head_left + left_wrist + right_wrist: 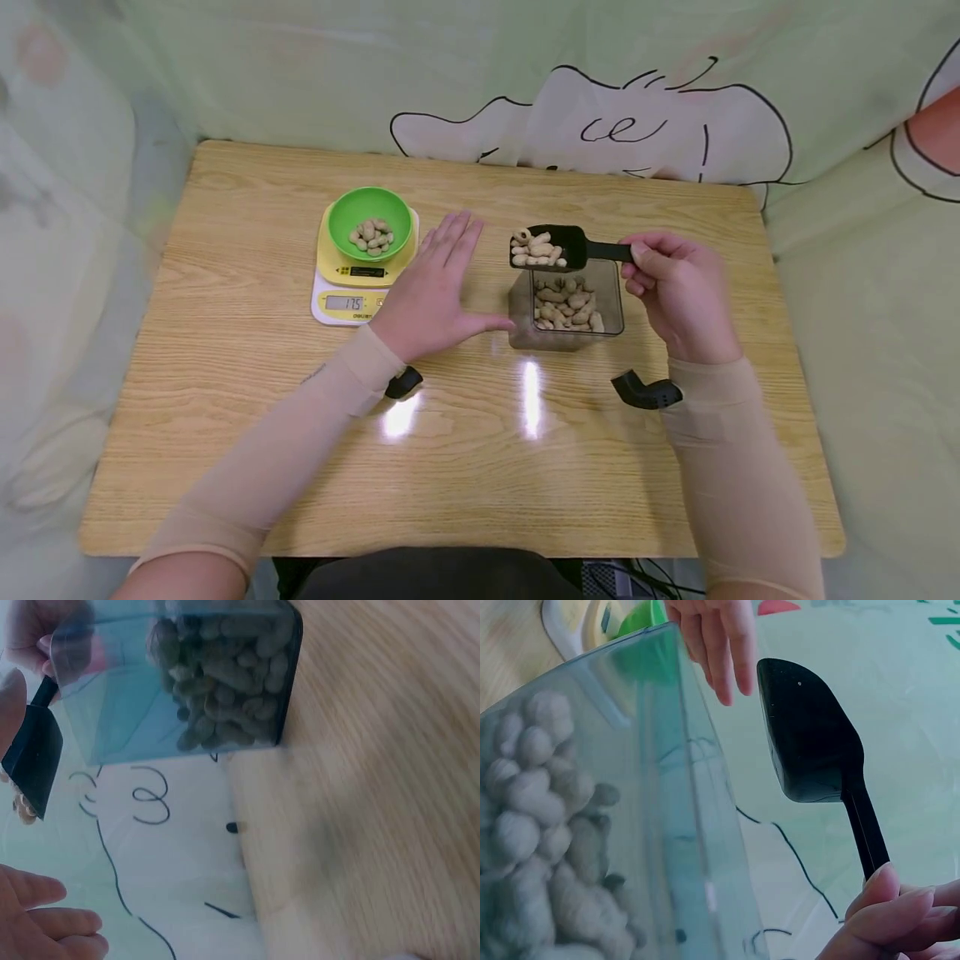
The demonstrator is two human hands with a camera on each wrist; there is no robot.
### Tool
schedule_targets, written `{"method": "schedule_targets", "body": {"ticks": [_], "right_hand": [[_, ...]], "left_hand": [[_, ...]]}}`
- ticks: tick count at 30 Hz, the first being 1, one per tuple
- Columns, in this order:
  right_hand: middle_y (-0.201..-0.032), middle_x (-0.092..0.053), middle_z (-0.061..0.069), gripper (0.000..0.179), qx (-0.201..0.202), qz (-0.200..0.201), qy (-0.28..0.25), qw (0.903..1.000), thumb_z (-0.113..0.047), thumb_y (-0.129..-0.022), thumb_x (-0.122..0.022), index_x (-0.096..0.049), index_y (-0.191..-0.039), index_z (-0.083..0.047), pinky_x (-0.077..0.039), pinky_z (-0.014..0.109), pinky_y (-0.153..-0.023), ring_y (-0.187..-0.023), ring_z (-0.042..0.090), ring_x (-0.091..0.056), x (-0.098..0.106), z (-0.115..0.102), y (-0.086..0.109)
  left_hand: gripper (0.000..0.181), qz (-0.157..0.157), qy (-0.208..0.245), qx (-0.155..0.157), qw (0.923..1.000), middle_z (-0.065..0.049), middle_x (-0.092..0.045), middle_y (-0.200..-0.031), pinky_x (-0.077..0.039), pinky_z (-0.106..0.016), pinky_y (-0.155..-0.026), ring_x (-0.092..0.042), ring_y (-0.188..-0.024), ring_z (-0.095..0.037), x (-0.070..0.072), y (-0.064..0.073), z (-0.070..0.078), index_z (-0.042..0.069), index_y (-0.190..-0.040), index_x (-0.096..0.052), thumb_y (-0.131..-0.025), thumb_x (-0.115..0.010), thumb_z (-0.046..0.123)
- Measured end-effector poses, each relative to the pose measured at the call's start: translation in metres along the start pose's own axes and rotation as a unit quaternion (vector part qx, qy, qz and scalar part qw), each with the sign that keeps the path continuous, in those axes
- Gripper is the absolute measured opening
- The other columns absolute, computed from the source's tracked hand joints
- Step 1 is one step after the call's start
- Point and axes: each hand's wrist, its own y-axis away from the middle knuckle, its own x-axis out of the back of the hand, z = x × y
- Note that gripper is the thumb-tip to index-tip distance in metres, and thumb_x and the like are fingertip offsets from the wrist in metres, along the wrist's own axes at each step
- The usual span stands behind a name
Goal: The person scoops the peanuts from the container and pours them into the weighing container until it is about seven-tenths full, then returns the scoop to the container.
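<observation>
"Two hands are over the worktop (480,483); what is each doing?"

"Take the clear box (551,340) as landmark. Just right of it, the right hand (684,287) pinches the handle of a black scoop (574,248) between thumb and curled fingers. To the box's left, the left hand (438,304) is spread wide, fingers straight, holding nothing."

"Is that left thumb on the box?"

"Its tip is close to the left wall; whether they touch, I cannot tell."

"And the scoop?"

"Above the box's far rim, roughly level, loaded with peanuts (538,252). More peanuts lie inside the box, and others in the green bowl (388,208), which stands on the scale (327,250) left of the box, past the left hand."

"So which step is this?"

"I'd judge it a carry, between scooping and emptying."

"What would the next move call for?"

"A level scoop, I'd say, since peanuts sit right at its open lip. If it goes leftward from the box to the bowl, the left hand should leave room, and the tipping ought to be gentle."
</observation>
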Motion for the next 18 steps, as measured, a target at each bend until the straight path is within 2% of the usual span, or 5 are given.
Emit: {"method": "schedule_targets", "body": {"ticks": [5,12,18], "right_hand": [[-0.082,-0.066,0.006,0.017,0.01,-0.003,0.006,0.9999,-0.001,-0.106,-0.061,-0.073,-0.095,0.003,-0.046,0.02,-0.054,-0.065,0.012,-0.061,-0.016,-0.002,-0.008],[-0.084,-0.067,0.003,0.021,0.001,-0.006,0.039,0.9992,-0.001,-0.108,-0.058,-0.074,-0.094,-0.001,-0.044,0.019,-0.054,-0.065,0.011,-0.06,-0.036,-0.001,-0.021],[-0.083,-0.065,0.003,0.023,-0.011,-0.004,0.068,0.9976,-0.002,-0.108,-0.058,-0.076,-0.095,-0.003,-0.045,0.019,-0.052,-0.064,0.011,-0.058,-0.05,-0.001,-0.031]], "left_hand": [[0.133,0.012,0.009,0.015,0.9998,-0.016,-0.014,-0.182,-0.012,-0.047,-0.141,-0.011,-0.17,-0.034,0.006,0.002,-0.01,0.004,-0.173,-0.015,-0.082,-0.078,0.078],[0.132,0.027,0.025,0.039,0.9986,-0.016,-0.014,-0.182,-0.008,-0.043,-0.141,-0.007,-0.171,-0.029,0.018,0.005,-0.024,0.005,-0.173,-0.014,-0.082,-0.082,0.072],[0.132,0.036,0.019,0.067,0.997,-0.014,-0.014,-0.182,-0.013,-0.047,-0.141,-0.009,-0.171,-0.029,0.025,0.008,-0.037,0.006,-0.173,-0.013,-0.083,-0.081,0.074]]}}
